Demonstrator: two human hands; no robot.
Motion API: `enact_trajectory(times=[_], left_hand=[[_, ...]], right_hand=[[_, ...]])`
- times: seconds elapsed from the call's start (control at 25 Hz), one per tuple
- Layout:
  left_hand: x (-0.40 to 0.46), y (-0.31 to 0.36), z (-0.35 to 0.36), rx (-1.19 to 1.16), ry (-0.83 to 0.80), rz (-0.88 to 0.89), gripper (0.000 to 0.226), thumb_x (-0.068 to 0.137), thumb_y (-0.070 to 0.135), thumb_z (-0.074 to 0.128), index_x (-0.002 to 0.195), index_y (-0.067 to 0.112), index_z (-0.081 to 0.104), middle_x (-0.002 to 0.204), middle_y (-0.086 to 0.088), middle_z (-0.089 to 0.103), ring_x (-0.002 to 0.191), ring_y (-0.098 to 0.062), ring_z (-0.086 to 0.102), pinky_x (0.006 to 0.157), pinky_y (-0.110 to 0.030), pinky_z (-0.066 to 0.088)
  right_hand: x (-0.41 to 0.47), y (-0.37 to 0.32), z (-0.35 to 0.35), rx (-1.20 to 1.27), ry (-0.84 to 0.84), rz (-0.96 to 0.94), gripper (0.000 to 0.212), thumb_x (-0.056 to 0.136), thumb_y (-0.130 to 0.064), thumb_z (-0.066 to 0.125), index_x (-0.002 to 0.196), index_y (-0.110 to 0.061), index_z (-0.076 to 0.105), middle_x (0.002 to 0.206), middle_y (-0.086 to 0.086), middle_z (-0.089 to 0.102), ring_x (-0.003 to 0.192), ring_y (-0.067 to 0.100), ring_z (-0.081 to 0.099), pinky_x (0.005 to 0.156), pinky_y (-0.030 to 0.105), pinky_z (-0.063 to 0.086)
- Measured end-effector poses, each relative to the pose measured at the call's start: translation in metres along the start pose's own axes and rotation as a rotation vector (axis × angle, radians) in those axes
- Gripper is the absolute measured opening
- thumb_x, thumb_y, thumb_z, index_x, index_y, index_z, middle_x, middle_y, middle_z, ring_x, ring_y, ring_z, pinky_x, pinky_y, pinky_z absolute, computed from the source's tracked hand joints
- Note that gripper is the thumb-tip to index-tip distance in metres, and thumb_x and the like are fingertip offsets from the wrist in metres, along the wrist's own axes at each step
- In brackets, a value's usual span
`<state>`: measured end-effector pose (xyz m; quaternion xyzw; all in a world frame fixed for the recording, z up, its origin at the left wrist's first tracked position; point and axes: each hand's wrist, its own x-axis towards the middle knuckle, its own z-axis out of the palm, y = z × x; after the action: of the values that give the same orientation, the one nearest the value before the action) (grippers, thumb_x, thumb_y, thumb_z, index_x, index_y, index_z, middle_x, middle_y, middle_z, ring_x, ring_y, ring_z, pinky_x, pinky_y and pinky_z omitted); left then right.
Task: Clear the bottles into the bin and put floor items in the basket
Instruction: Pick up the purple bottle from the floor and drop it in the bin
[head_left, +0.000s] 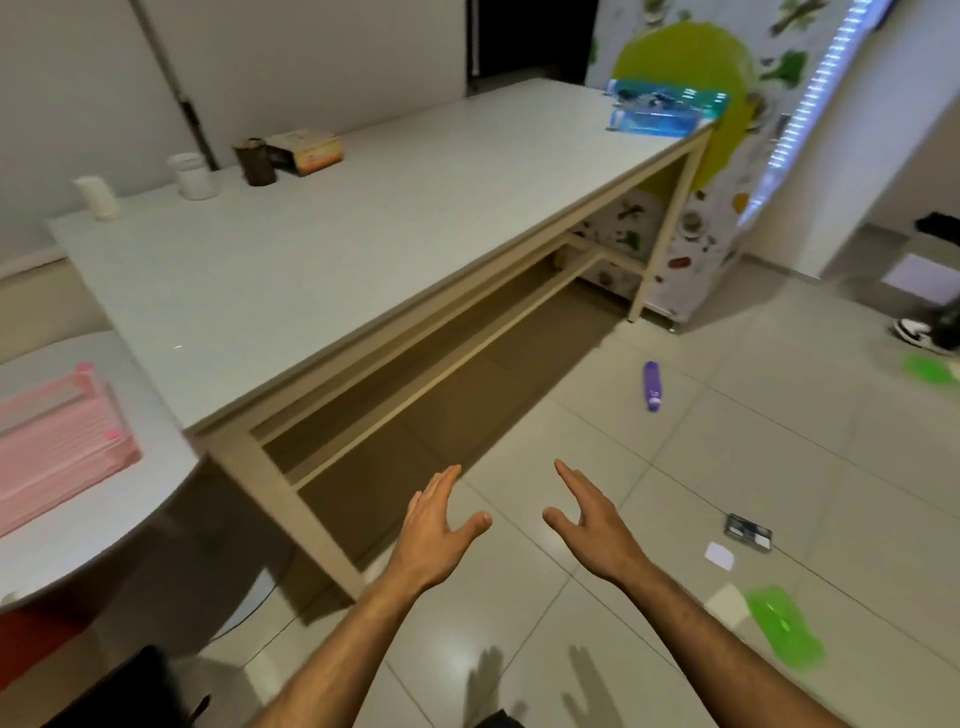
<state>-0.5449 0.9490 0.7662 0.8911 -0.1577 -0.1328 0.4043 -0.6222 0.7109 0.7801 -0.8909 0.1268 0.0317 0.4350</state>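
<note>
My left hand (439, 525) and my right hand (592, 525) are held out over the tiled floor, both open and empty, palms facing each other. Two blue plastic bottles (662, 109) lie on the far right end of the long white table (322, 249). A purple bottle (653, 386) lies on the floor ahead to the right. Near my right hand the floor holds a small dark packet (748, 532), a white paper scrap (720, 555) and a green flat item (784, 626). A pink basket (62, 441) sits on a round white table (104, 519) at left.
A white cup (193, 175), a white roll (98, 197), a brown container (255, 161) and a cardboard box (311, 148) stand at the long table's far left. A printed cabinet (696, 244) stands beyond the table. Another green item (927, 369) and a person's shoe (914, 332) are at far right.
</note>
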Motion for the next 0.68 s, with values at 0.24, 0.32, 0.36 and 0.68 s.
enact_trajectory(times=[0.24, 0.32, 0.36, 0.68], left_hand=[[0.053, 0.088, 0.094, 0.041, -0.222, 0.15, 0.084, 0.089, 0.063, 0.06, 0.158, 0.032, 0.023, 0.164, 0.009, 0.025, 0.152, -0.016, 0.018, 0.12, -0.032, 0.012], [0.067, 0.113, 0.119, 0.031, -0.287, 0.176, 0.084, 0.089, 0.062, 0.061, 0.158, 0.033, 0.023, 0.164, 0.009, 0.025, 0.152, -0.017, 0.017, 0.124, -0.042, 0.019], [0.075, 0.124, 0.13, 0.029, -0.32, 0.193, 0.083, 0.089, 0.061, 0.061, 0.158, 0.033, 0.022, 0.164, 0.009, 0.025, 0.152, -0.017, 0.016, 0.124, -0.046, 0.02], [0.164, 0.193, 0.211, 0.06, -0.476, 0.318, 0.08, 0.092, 0.054, 0.062, 0.158, 0.03, 0.024, 0.164, 0.008, 0.025, 0.152, -0.016, 0.018, 0.124, -0.047, 0.018]], right_hand=[[-0.032, 0.09, -0.089, 0.082, 0.198, 0.191, 0.069, 0.097, -0.037, 0.058, 0.156, -0.039, 0.023, 0.162, -0.018, 0.024, 0.152, 0.004, 0.012, 0.123, 0.033, 0.017], [-0.041, 0.113, -0.107, 0.104, 0.251, 0.248, 0.069, 0.097, -0.037, 0.059, 0.156, -0.04, 0.024, 0.162, -0.017, 0.024, 0.152, 0.004, 0.012, 0.123, 0.034, 0.017], [-0.044, 0.124, -0.115, 0.109, 0.273, 0.268, 0.069, 0.097, -0.037, 0.059, 0.156, -0.04, 0.024, 0.162, -0.016, 0.025, 0.152, 0.005, 0.012, 0.123, 0.035, 0.016], [-0.011, 0.19, -0.184, 0.129, 0.416, 0.386, 0.07, 0.097, -0.032, 0.061, 0.157, -0.034, 0.025, 0.162, -0.015, 0.026, 0.151, 0.008, 0.019, 0.12, 0.029, 0.018]])
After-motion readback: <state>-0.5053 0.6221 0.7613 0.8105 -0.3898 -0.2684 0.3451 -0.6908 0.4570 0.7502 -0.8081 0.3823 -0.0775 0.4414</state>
